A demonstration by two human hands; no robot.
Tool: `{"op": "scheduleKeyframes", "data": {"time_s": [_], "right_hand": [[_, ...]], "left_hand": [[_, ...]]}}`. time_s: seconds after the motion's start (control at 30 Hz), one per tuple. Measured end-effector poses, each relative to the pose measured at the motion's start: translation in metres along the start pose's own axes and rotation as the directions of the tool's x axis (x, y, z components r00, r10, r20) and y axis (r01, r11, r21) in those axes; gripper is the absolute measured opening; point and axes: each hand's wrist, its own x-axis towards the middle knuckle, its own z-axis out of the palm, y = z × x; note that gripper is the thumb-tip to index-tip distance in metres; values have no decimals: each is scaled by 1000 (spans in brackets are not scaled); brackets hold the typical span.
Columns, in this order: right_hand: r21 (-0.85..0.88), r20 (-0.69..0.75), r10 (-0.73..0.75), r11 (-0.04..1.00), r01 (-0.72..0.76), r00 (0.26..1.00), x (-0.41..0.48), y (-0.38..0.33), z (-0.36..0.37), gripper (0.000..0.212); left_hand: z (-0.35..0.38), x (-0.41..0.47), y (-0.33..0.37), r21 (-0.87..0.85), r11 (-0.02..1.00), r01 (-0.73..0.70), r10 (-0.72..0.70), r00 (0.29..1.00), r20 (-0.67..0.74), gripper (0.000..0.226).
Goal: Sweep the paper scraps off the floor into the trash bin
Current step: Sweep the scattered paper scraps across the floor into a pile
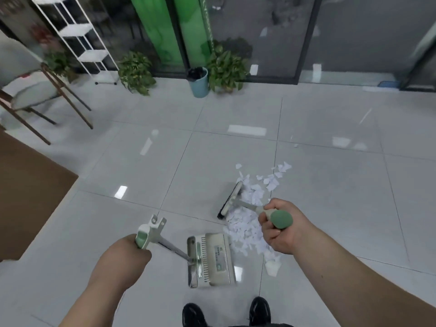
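White paper scraps (pixel 250 208) lie in a loose pile on the grey tiled floor, right of centre. My right hand (pixel 279 228) grips the green-tipped handle of a broom, whose head (pixel 230 200) rests at the pile's left edge. My left hand (pixel 126 252) grips the top of a long-handled dustpan. The beige dustpan (pixel 212 259) sits on the floor just left of the scraps, its mouth facing them. A blue trash bin (pixel 199 82) with a black liner stands far off by the glass wall.
Potted plants (pixel 136 72) (pixel 225 70) flank the bin. A white wire shelf (pixel 77 36) and a chair (pixel 35 90) stand at far left. A brown surface (pixel 28 185) juts in from the left. My black shoes (pixel 259 311) are at the bottom edge.
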Motion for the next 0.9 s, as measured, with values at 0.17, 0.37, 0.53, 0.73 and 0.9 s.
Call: {"op": "scheduleKeyframes", "data": {"time_s": [0.17,0.37,0.53,0.73,0.9], "right_hand": [[78,60,-69,995,64,996,2,-31,13,51],[180,88,-118,979,101,989,59,-61,58,46],[273,48,-149,953,130,988,117,-73,104,30],[444,-65,-181,876,191,981,149,-59,137,30],[537,-92,-186,818,206,978,127,-39,188,14]], "left_hand": [[-17,40,33,2,996,-89,89,996,-16,7],[-42,108,52,-30,989,-143,143,990,2,6],[-73,184,68,2,980,-200,200,978,64,3],[-101,272,97,47,952,-302,291,943,160,4],[-109,316,109,81,922,-379,354,908,222,5]]}}
